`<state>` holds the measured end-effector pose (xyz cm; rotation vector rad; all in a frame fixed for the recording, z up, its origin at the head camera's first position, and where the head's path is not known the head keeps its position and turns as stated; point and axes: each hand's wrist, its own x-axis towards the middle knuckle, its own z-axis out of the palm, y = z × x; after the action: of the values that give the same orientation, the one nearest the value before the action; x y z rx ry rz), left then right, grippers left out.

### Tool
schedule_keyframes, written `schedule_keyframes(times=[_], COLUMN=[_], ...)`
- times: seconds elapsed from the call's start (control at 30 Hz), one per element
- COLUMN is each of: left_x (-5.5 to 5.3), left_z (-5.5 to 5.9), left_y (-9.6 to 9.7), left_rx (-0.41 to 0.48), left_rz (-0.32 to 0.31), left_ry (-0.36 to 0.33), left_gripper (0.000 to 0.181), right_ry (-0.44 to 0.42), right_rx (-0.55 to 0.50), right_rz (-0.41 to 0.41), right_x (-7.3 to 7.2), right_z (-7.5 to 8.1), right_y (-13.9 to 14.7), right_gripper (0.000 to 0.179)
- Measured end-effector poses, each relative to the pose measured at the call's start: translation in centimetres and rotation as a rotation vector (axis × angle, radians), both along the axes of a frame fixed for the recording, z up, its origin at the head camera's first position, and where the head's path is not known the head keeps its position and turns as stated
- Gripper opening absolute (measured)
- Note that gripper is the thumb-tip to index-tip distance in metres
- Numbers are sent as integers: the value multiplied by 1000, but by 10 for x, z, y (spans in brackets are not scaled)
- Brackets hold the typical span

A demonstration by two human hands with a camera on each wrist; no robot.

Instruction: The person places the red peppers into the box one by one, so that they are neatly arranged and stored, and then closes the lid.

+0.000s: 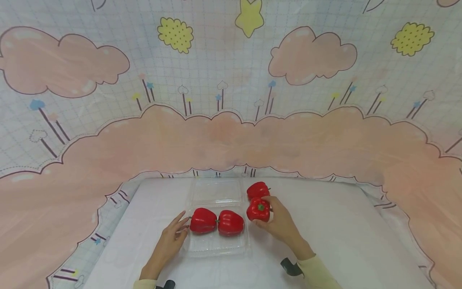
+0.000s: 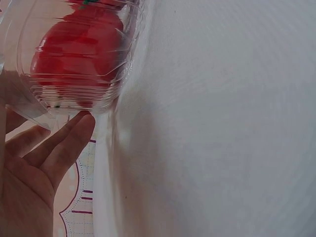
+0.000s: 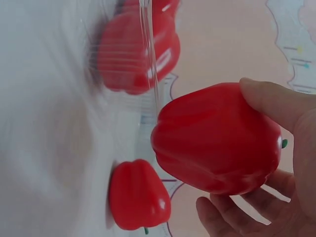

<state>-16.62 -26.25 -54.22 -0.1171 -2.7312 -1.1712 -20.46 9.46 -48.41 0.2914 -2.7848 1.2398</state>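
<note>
Two red bell peppers [image 1: 203, 220] lie side by side in a clear plastic clamshell box [image 1: 213, 245], its lid [image 1: 215, 192] folded back behind. With fingers extended, my left hand [image 1: 171, 238] is at the box's left side; in the left wrist view its fingertips [image 2: 86, 121] meet the ridged wall. My right hand [image 1: 279, 222] grips another red bell pepper [image 3: 217, 138] between thumb and fingers, raised just right of the box. Behind it on the table lies one more red bell pepper [image 1: 257, 190].
A white cloth covers the table [image 1: 325, 241]. Behind it hangs a patterned curtain [image 1: 231, 140] with clouds and stars. Dark wrist camera mounts [image 1: 290, 267] sit below both hands.
</note>
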Motion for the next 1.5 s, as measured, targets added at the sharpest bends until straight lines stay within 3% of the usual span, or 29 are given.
schedule_keyframes(times=[0.4, 1.0, 1.5], left_x=[-1, 0, 0], left_z=[0, 1, 1], left_y=[0, 1, 1], left_rx=[-6, -4, -9], left_rz=[-3, 11, 10], left_ry=[10, -21, -6], left_gripper=[48, 47, 46], right_ry=[6, -28, -35], right_rx=[-25, -167, -241], right_rz=[55, 142, 268], right_x=[4, 9, 17], right_z=[-3, -7, -10], right_y=[-8, -26, -48], right_gripper=[79, 77, 72])
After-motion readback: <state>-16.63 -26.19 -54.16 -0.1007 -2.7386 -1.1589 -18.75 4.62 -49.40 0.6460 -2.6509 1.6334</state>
